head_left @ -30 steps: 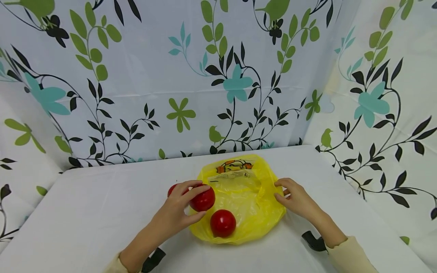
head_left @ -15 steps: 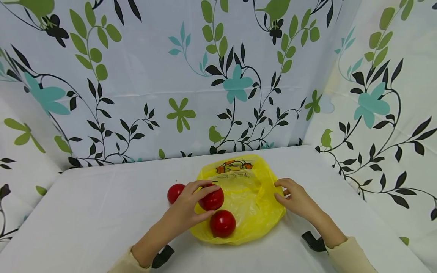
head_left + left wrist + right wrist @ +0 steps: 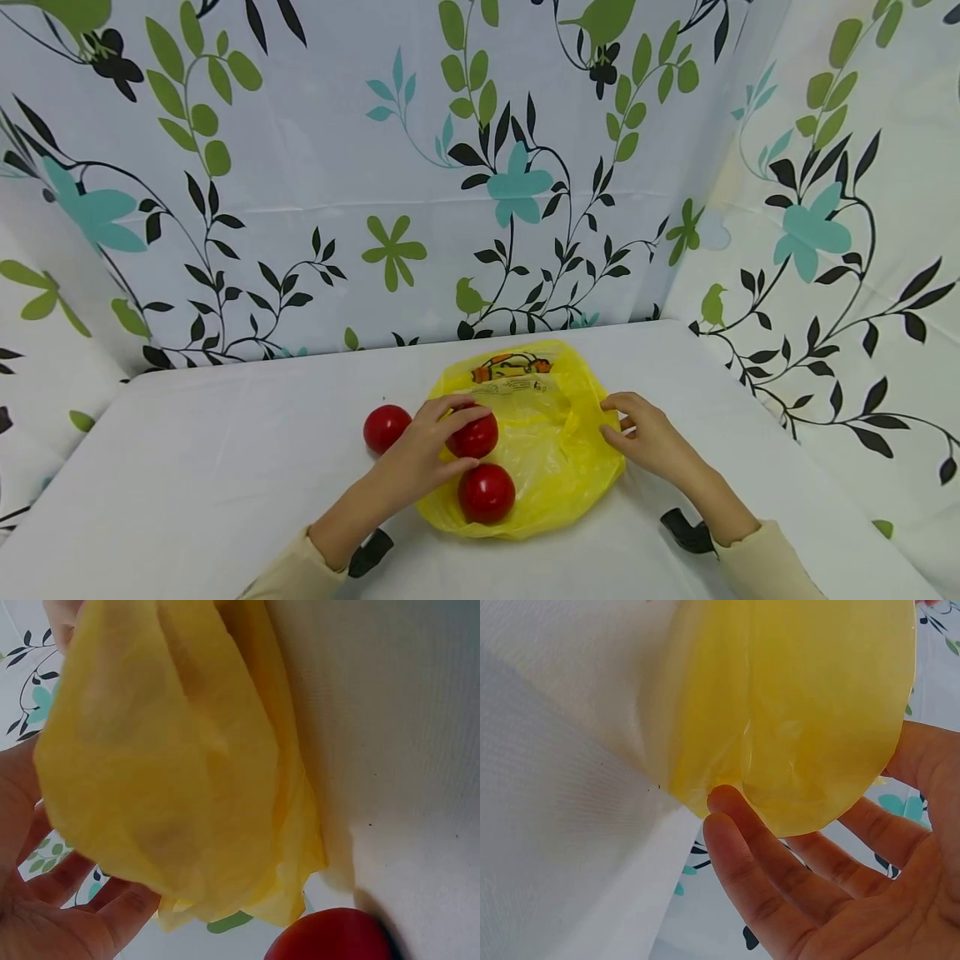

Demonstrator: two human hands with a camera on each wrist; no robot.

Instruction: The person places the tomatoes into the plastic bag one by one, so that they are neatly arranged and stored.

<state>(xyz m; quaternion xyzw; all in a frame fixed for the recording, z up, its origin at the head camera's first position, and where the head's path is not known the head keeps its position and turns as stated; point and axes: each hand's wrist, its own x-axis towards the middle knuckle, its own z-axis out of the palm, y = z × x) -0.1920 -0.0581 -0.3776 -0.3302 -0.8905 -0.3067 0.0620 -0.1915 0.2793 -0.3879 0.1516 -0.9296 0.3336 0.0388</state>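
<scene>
A crumpled yellow plastic bag (image 3: 551, 450) lies on the white table (image 3: 225, 483). My left hand (image 3: 431, 446) curls over a red ball (image 3: 478, 436) at the bag's left edge and grips it. A second red ball (image 3: 487, 492) rests on the bag's near side. A third red ball (image 3: 386, 427) sits on the table just left of my left hand. My right hand (image 3: 641, 433) holds the bag's right edge between thumb and fingers (image 3: 757, 877). The left wrist view shows the bag (image 3: 172, 772) and part of a red ball (image 3: 330, 937).
Floral curtains (image 3: 480, 167) close in the table at the back and on both sides. Bare white tabletop lies to the left of the balls and in front of the bag. Black wrist straps (image 3: 686, 529) sit on both forearms.
My left hand has carried its red ball to the right, onto the bag's left edge, and the third ball has come into full view. My right hand has stayed in place.
</scene>
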